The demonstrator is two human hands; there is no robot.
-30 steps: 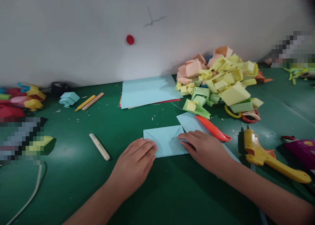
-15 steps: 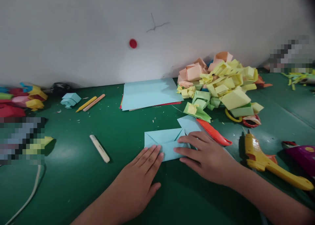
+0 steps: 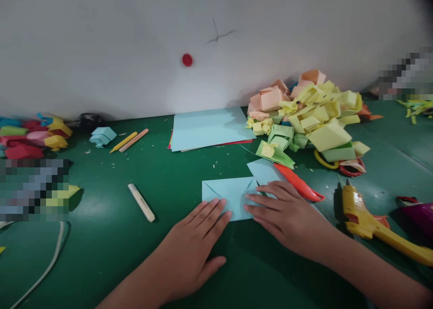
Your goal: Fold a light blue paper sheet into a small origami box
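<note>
A light-blue sheet of paper (image 3: 233, 189), folded into a small rectangle with slanted creases at its upper corners, lies on the green table in front of me. My left hand (image 3: 194, 246) rests flat over its lower left part, fingers stretched out and thumb apart. On the right part lie the spread fingertips of my right hand (image 3: 287, 214), palm down. Behind that hand another light-blue paper piece (image 3: 262, 168) shows partly. A red ridged-handled tool (image 3: 299, 182) lies just beyond the right knuckles.
A yellow glue gun (image 3: 360, 216) lies at right. Folded paper pieces (image 3: 318, 115) heap up behind it, beside a stack of sheets (image 3: 209, 128) against the wall. Left are a whitish marker (image 3: 141, 203), two pencil-like sticks (image 3: 128, 141), a blue folded shape (image 3: 103, 136) and a cable (image 3: 56, 255).
My right hand's fingers have slid slightly to the right over the folded paper, which looks flatter. My left hand stays pressed on it. The whole view has shifted a little.
</note>
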